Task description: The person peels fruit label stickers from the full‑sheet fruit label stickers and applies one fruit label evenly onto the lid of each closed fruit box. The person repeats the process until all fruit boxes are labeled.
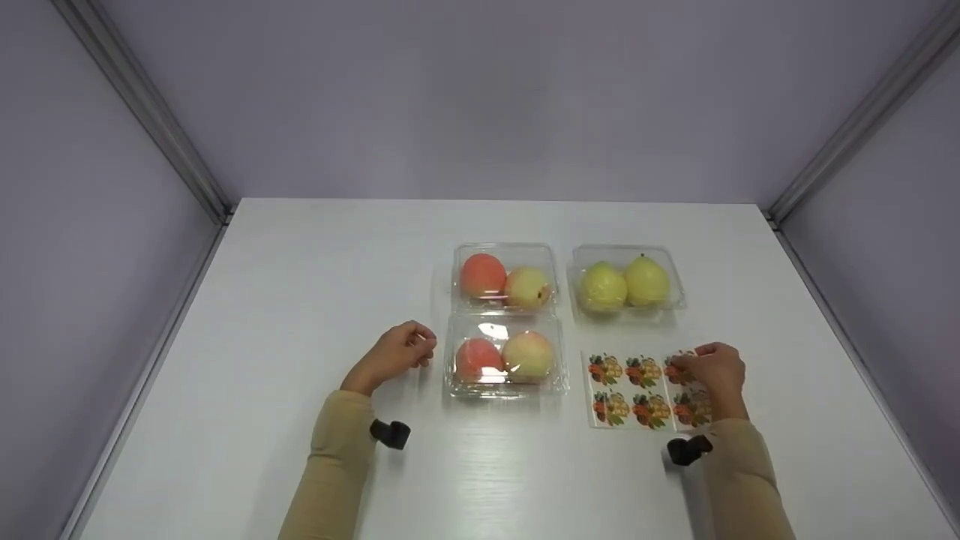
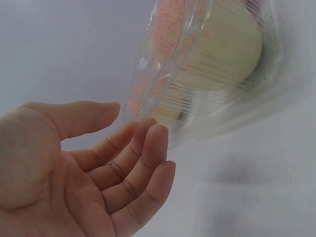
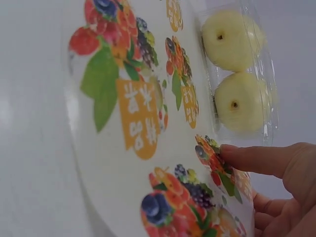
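Right hand (image 1: pixel 716 369): pinches right side of white rectangular sheet of colourful fruit stickers (image 1: pixel 643 391), probably to steady it | Left hand (image 1: pixel 394 351): fingers loosely bent, holding nothing, beside clear plastic box of red and yellowish round fruit (image 1: pixel 508 390) | Sheet: on white bench (image 1: pixel 225 375), nearer than clear plastic box of yellow-green pears (image 1: pixel 677 289), likely for easy reach

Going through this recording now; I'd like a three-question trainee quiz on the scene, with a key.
1. How many pears are in the rightmost clear box?
2. What does the right hand touch? A) the pears B) the sticker sheet C) nothing
3. True or false: the left hand holds a pear.

Key: 1. Two. 2. B. 3. False; it holds nothing.
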The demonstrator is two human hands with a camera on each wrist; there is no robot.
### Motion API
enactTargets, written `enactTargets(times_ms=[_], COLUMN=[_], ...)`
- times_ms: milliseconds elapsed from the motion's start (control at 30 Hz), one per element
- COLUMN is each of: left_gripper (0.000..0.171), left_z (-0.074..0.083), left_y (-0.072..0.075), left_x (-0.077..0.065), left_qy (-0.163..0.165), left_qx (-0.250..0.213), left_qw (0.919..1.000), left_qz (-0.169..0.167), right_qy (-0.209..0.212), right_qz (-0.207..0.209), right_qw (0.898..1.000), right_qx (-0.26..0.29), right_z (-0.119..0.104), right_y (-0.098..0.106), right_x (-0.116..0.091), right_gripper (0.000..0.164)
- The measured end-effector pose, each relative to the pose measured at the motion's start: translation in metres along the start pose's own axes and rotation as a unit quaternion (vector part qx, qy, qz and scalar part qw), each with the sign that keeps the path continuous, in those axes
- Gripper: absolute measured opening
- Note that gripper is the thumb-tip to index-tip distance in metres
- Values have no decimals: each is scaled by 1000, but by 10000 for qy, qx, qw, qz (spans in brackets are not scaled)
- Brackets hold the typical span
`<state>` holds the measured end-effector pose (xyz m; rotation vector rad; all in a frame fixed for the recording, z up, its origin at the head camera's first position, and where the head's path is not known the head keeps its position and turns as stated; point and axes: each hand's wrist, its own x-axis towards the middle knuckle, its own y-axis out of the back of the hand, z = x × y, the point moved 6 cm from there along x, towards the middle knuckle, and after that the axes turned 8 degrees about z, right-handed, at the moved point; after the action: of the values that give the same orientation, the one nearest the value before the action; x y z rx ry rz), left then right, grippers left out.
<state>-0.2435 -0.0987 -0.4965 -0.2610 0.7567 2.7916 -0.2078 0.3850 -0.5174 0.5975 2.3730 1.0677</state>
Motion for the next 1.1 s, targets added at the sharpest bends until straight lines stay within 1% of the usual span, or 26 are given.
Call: enactTargets(times_ms=[100, 200, 367, 467, 600, 700, 800, 933, 1100], left_gripper=[23, 22, 22, 23, 24, 24, 24, 25, 24], left_z=[0, 1, 2, 2, 3, 3, 4, 6, 10], left_y=[1, 1, 2, 2, 3, 2, 2, 2, 1], left_x=[0, 0, 0, 0, 0, 0, 0, -1, -3], left_qy=[-22, -63, -149, -176, -184, -182, -160, -140, -208], left_qx=[11, 3, -39, -88, -143, -159, -149, -145, -204], left_qw=[10000, 10000, 9999, 9998, 9997, 9997, 9998, 9998, 9996], left_qz=[16, 44, 56, 40, 2, 2, 22, 14, 9], right_qy=[25, 139, 241, 209, 249, 264, 159, 57, 46], right_qz=[100, 181, 235, 154, -81, -257, -364, -369, -444], right_qw=[9999, 9996, 9982, 9965, 9922, 9898, 9888, 9868, 9827], right_qx=[80, 183, 502, 790, 1216, 1374, 1439, 1575, 1798], right_z=[-4, -10, -19, -25, -32, -38, -41, -47, -53], right_y=[1, 3, 6, 7, 7, 9, 10, 13, 15], right_x=[0, -2, -6, -10, -14, -15, -16, -16, -21], right_gripper=[43, 45, 47, 48, 54, 60, 64, 59, 44])
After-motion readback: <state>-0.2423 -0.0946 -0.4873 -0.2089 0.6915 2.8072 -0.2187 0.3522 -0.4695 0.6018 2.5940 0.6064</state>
